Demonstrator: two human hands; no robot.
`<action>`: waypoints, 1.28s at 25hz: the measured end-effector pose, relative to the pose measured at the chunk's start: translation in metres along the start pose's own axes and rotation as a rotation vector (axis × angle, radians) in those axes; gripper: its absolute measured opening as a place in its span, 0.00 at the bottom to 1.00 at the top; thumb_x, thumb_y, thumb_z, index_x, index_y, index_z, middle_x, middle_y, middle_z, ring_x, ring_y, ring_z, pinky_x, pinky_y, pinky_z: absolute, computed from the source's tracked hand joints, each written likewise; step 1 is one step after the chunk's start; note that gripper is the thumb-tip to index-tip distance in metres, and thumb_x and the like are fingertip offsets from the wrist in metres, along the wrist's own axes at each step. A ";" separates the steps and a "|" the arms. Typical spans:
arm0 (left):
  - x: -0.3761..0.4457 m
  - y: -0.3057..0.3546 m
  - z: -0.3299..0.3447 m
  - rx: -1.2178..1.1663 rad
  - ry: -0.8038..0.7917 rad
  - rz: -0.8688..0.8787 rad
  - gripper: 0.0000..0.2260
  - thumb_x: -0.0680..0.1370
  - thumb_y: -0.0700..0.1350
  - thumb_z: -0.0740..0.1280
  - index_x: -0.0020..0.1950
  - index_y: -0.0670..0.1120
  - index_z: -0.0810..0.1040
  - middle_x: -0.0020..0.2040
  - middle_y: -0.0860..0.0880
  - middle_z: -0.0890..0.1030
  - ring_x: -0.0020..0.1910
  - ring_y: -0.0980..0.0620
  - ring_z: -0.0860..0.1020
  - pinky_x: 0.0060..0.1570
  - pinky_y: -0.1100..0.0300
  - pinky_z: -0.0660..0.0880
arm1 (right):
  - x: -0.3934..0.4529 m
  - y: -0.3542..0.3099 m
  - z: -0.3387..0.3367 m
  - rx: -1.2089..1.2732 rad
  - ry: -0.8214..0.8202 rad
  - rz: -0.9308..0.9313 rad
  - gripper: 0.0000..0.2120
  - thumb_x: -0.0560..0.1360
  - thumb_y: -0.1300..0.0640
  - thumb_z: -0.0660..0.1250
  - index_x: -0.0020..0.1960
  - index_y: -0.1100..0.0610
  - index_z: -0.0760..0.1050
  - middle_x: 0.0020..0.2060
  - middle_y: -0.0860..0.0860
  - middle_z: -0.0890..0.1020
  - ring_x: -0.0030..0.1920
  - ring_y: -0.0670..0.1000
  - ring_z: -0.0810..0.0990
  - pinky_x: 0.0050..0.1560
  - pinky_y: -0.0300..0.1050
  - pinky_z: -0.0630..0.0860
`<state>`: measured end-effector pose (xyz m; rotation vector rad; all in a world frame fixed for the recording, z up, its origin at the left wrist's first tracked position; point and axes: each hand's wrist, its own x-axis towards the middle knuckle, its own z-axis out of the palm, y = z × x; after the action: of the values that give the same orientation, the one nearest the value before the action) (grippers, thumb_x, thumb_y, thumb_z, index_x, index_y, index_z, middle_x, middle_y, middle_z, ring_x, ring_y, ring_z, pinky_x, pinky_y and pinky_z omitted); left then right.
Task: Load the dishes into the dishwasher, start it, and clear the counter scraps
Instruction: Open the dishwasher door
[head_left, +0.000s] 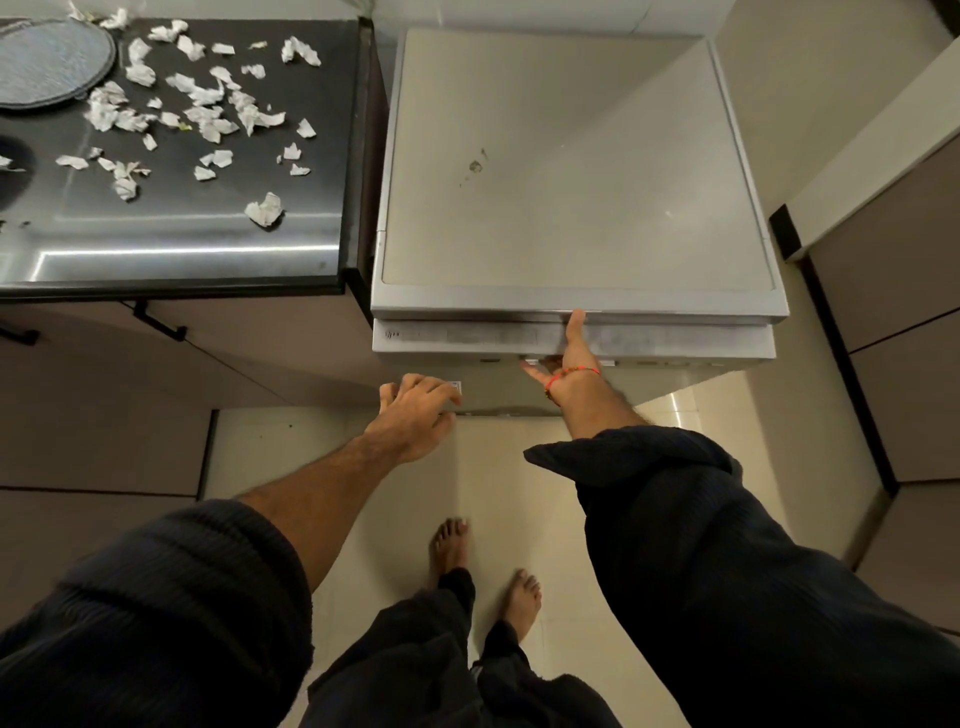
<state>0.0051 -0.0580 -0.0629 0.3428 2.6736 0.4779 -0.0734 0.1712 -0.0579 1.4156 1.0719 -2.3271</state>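
Observation:
A silver freestanding dishwasher (571, 171) stands right of the counter, its door closed. My right hand (569, 348) lies against the control strip at the door's top edge; its thumb points up at the lid seam and its fingers reach under the handle recess, where they are partly hidden. My left hand (415, 410) hovers lower, in front of the door's left part, fingers loosely spread and holding nothing. Several crumpled white paper scraps (208, 111) lie scattered over the dark steel counter (182, 244). No dishes are in view.
A round grey mat (49, 62) lies at the counter's back left, beside a dark opening (13, 171) at the left edge. Cabinet fronts with black handles (156, 322) run below the counter. A beige wall and a door panel (883, 312) close in on the right. My bare feet (483, 577) stand on pale tiles.

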 end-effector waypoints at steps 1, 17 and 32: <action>-0.005 -0.002 0.002 -0.008 0.015 -0.018 0.14 0.82 0.48 0.61 0.67 0.55 0.74 0.70 0.53 0.73 0.69 0.49 0.63 0.65 0.47 0.59 | -0.003 0.008 -0.005 -0.039 0.033 0.024 0.32 0.70 0.41 0.75 0.64 0.59 0.72 0.58 0.59 0.75 0.57 0.62 0.77 0.48 0.65 0.82; -0.007 0.016 0.011 0.220 0.003 -0.166 0.48 0.74 0.60 0.71 0.82 0.53 0.42 0.82 0.47 0.44 0.80 0.37 0.42 0.77 0.37 0.46 | -0.018 0.023 -0.089 -2.224 -0.081 -1.002 0.46 0.76 0.46 0.67 0.80 0.49 0.38 0.80 0.54 0.40 0.79 0.59 0.40 0.75 0.66 0.39; -0.089 0.002 0.129 0.485 0.145 -0.015 0.38 0.70 0.60 0.75 0.75 0.47 0.64 0.82 0.44 0.45 0.81 0.37 0.48 0.76 0.35 0.50 | -0.026 0.108 -0.197 -2.318 -0.036 -0.965 0.58 0.64 0.41 0.78 0.80 0.48 0.43 0.79 0.51 0.53 0.78 0.61 0.52 0.72 0.64 0.58</action>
<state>0.1394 -0.0474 -0.1428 0.4371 2.9088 -0.1683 0.1306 0.2227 -0.1406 -0.2516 2.7848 0.0821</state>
